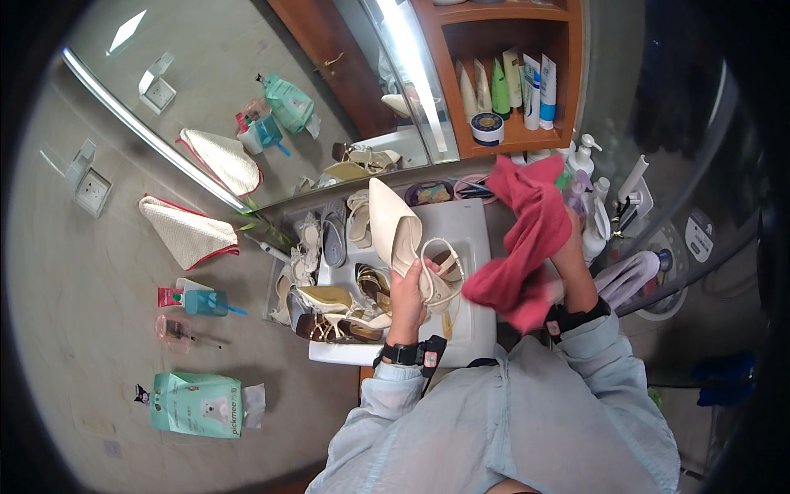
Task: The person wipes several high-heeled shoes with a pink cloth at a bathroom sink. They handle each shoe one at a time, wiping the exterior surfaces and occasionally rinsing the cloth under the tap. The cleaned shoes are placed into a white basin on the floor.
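Note:
A cream pointed-toe shoe (387, 225) with an ankle strap is gripped near its heel by my left hand (407, 302), toe towards the mirror. To its right, my right hand (569, 238) holds a crumpled red cloth (531, 234) that hangs down, its lower end blurred; the fingers are mostly hidden behind it. Several strappy sandals lie at the left side of the white washbasin (475, 247), among them one with a gold-coloured insole (332, 296). A grey shoe (334, 241) and further light shoes stand in and by a clear container at the basin's left end.
Pump bottles (582, 157) crowd the right side behind the cloth. Tubes and a jar (487, 128) fill a wooden shelf (512, 13). A purple soap dish (430, 193) sits behind the basin. On the left wall hang a cream cloth (188, 234), a blue cup (207, 302) and a green tissue pack (196, 404).

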`<control>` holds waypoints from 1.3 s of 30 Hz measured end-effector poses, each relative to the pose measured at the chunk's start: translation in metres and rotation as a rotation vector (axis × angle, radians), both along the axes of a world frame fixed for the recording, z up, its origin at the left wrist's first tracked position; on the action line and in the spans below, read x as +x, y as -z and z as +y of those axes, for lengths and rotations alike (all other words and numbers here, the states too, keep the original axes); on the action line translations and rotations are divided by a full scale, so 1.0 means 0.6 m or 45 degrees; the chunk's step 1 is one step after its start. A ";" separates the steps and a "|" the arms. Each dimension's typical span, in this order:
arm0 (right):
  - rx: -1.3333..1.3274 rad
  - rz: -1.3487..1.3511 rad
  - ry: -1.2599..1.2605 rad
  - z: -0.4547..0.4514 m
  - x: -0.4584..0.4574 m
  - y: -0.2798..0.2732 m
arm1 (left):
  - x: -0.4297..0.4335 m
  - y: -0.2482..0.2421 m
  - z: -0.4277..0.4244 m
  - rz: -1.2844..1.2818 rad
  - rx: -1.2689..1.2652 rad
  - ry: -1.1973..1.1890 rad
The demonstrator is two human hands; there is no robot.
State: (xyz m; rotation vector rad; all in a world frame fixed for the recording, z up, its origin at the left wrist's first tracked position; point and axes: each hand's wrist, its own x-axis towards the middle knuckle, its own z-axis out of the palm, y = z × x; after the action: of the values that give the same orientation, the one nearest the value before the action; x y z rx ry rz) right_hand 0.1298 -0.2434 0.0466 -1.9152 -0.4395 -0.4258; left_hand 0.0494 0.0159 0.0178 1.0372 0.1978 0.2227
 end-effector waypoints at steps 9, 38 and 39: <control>-0.244 -0.267 -0.833 0.150 -0.084 0.090 | -0.003 0.006 -0.028 -0.272 0.784 0.124; -0.102 0.018 0.141 0.182 -0.026 0.032 | -0.030 -0.031 -0.121 -0.368 1.450 0.068; -0.151 0.289 0.134 0.176 -0.011 0.033 | -0.032 -0.034 -0.121 -0.289 1.433 0.144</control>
State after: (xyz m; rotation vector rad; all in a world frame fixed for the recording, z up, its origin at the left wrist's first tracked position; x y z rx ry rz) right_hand 0.1231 -0.1377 0.0266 -2.0802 -0.2198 -0.2502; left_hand 0.0305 -0.0567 0.0381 2.1154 -0.2351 0.3574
